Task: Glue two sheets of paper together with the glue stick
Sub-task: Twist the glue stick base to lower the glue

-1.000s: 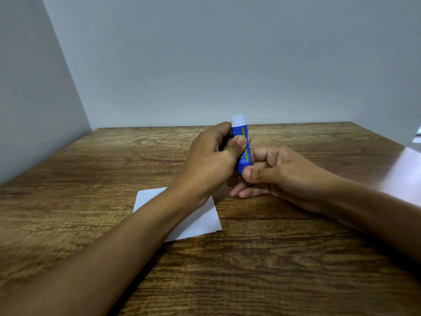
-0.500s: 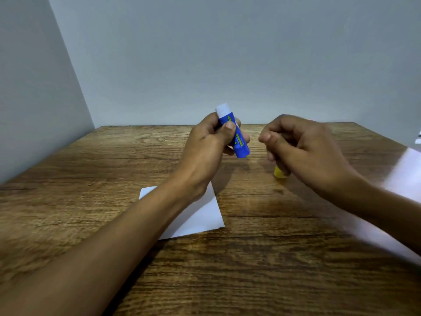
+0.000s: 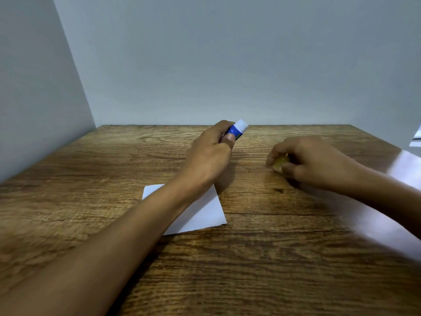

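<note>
My left hand (image 3: 209, 156) grips a blue glue stick (image 3: 238, 130) with its white end pointing up and to the right, held above the far middle of the wooden table (image 3: 250, 270). My right hand (image 3: 314, 163) is low over the table to the right, its fingers curled round a small yellow cap (image 3: 280, 161). A white sheet of paper (image 3: 205, 215) lies flat under my left forearm. A second white sheet (image 3: 405, 165) lies at the right, partly hidden under my right forearm and blurred.
Grey walls (image 3: 205, 65) close off the table at the back and on the left. A bit of white paper or card (image 3: 417, 137) shows at the right edge of the view.
The yellow cap has come off the glue stick. My right hand has carried it right and down towards the table. My left hand has tilted the stick so its white end points right.
</note>
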{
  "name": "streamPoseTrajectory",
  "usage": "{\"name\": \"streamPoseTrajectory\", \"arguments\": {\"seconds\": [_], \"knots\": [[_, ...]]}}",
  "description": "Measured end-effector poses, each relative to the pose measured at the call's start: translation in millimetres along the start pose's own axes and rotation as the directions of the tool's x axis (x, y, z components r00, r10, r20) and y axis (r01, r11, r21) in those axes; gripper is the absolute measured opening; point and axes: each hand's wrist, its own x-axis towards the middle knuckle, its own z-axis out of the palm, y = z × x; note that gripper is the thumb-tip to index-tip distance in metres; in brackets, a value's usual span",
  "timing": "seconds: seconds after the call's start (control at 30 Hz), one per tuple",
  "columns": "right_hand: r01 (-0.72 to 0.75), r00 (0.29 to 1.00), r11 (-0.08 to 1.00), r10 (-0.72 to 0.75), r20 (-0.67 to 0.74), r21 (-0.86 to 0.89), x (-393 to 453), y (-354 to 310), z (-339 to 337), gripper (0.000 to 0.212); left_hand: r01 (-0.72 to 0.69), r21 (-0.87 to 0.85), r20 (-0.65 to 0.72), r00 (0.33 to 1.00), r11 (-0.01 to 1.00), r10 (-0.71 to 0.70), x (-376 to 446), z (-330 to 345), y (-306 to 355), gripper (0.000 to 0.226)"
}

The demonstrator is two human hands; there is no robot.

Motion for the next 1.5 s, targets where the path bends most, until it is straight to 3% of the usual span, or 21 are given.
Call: {"name": "streamPoseTrajectory", "arguments": {"seconds": [0.17, 0.3, 0.5, 0.77, 0.93, 1.1, 1.33, 1.5], "knots": [[0.046, 0.937, 0.885, 0.123, -0.328, 0.463, 0.0, -8.4, -4.5, 0.029, 0.013, 0.033, 0.065, 0.998, 0.999, -0.015, -1.1, 3.6, 1.7, 0.023], [0.128, 0.923, 0.798, 0.121, -0.365, 0.589, -2.2, -17.3, -1.9, 0.033, 0.013, 0.09, 0.104, 0.994, 0.996, -0.022, -2.4, 5.9, 2.8, 0.015], [0.204, 0.927, 0.913, -0.064, -0.371, 0.353, -8.9, -22.2, 2.6, 0.024, 0.015, 0.112, 0.194, 0.98, 0.994, -0.036, -5.5, 5.2, 6.5, 0.017], [0.245, 0.927, 0.96, -0.19, -0.324, 0.137, -11.3, -21.6, -2.9, 0.017, -0.041, 0.129, 0.232, 0.973, 0.991, 0.01, -6.7, 2.8, 5.3, 0.017], [0.157, 0.948, 0.964, -0.085, -0.308, 0.216, -10.1, -23.7, 0.6, 0.014, -0.148, 0.26, 0.166, 0.98, 0.954, 0.107, -7.3, 6.7, 3.9, 0.011], [-0.001, 0.973, 0.913, 0.094, -0.208, 0.409, -6.6, -24.3, 7.9, 0.03, -0.263, 0.356, 0.144, 0.964, 0.897, 0.225, -8.8, 9.5, 3.6, 0.019], [0.113, 0.915, 0.937, 0.031, -0.403, 0.33, -7.6, -28.7, 5.3, 0.021, -0.103, 0.039, 0.145, 0.985, 0.994, 0.096, -11.2, 10.6, 10.4, 0.014], [0.118, 0.916, 0.959, -0.005, -0.401, 0.258, -7.7, -29.6, 8.5, 0.023, -0.058, 0.031, 0.182, 0.982, 0.998, 0.052, -10.1, 11.9, 6.3, 0.013]]}}
